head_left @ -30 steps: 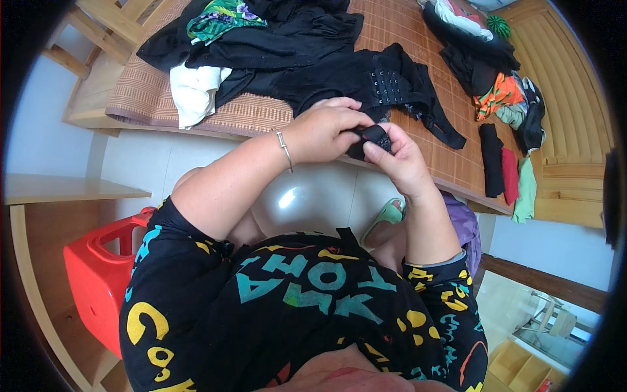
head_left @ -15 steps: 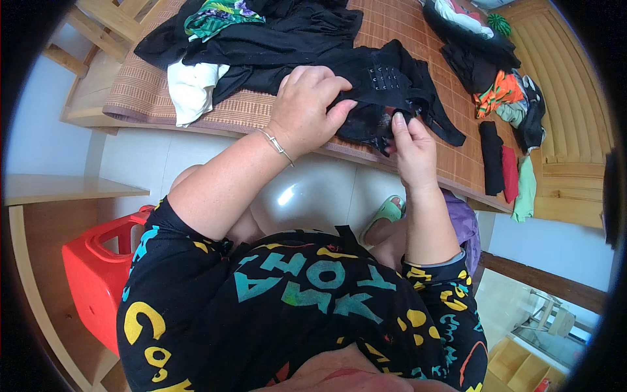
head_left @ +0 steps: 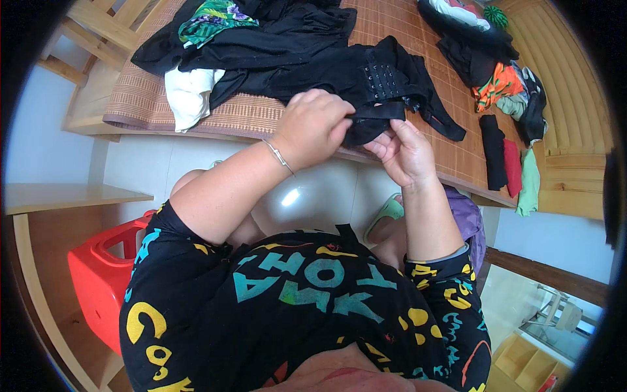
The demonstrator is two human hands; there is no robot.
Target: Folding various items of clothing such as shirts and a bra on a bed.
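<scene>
A black strappy garment (head_left: 353, 75) with a lace-up panel lies spread near the front edge of a bed-like platform. My left hand (head_left: 313, 127) is closed on its lower edge, fingers curled over a black band. My right hand (head_left: 408, 153) is turned partly palm up. Its thumb presses on the band's right end, with the fingers beneath the cloth. Between both hands the band is drawn fairly straight, and a fold of black cloth hangs under it. Loose straps trail off to the right of the garment.
The platform carries a woven brown mat (head_left: 137, 98). On it are a white cloth (head_left: 189, 95), a green floral cloth (head_left: 215, 23), an orange patterned cloth (head_left: 499, 88) and rolled black cloth (head_left: 493, 150). A red plastic stool (head_left: 101, 281) stands at my left.
My right hand has turned more palm up and shifted its grip along the band. My left hand has come slightly nearer to me, and the garment's lower edge is now folded over.
</scene>
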